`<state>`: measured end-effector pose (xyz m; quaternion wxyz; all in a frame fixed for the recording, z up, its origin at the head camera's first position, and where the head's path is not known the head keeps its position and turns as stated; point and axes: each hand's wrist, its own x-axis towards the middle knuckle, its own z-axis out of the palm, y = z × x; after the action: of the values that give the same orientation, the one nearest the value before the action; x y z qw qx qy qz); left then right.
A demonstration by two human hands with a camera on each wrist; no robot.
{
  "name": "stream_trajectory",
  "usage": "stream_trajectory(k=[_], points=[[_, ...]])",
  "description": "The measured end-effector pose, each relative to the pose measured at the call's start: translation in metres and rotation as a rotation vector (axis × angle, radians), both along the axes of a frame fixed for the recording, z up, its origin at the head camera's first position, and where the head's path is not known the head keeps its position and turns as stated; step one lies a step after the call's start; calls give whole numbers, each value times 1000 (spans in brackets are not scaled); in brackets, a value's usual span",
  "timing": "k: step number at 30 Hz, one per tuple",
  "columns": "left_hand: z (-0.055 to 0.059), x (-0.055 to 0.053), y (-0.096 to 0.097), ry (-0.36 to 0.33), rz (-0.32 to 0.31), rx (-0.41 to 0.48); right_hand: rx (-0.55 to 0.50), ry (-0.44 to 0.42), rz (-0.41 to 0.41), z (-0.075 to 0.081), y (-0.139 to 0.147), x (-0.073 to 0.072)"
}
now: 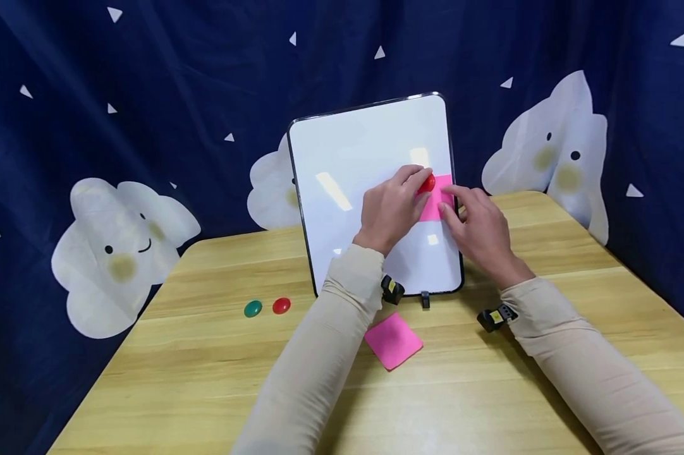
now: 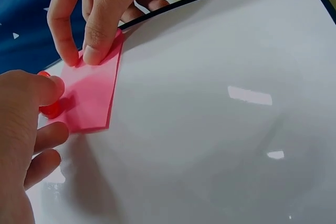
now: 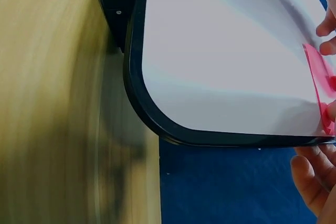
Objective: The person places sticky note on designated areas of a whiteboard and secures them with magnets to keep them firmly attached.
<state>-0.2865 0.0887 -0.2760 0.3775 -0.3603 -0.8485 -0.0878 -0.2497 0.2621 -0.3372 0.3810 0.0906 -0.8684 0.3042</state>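
Observation:
A whiteboard with a black frame leans upright on the table. On its right side lies a pink sticky note, reaching the board's edge. My left hand grips a round red magnet at the note's upper left part. In the left wrist view the magnet sits under my left fingers, against the note. My right hand has its thumb and a finger on the note near the board's right edge. Other right fingers show behind the frame in the right wrist view.
Another pink sticky note lies on the wooden table in front of the board. To its left are a green magnet and a red magnet. A dark blue curtain with clouds hangs behind.

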Motion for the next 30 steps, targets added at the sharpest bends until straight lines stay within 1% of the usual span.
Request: stream_trajectory(k=[7, 14, 20, 22, 30], points=[[1, -2, 3, 11, 18, 9, -20, 24, 12, 1, -2, 1], [1, -2, 5, 9, 23, 14, -32, 6, 11, -2, -2, 1], [0, -3, 7, 33, 46, 6, -33, 0, 15, -3, -2, 1], [-1, -3, 8, 31, 51, 8, -32, 0, 16, -3, -2, 1], [-4, -3, 7, 34, 44, 19, -29, 14, 24, -3, -2, 1]])
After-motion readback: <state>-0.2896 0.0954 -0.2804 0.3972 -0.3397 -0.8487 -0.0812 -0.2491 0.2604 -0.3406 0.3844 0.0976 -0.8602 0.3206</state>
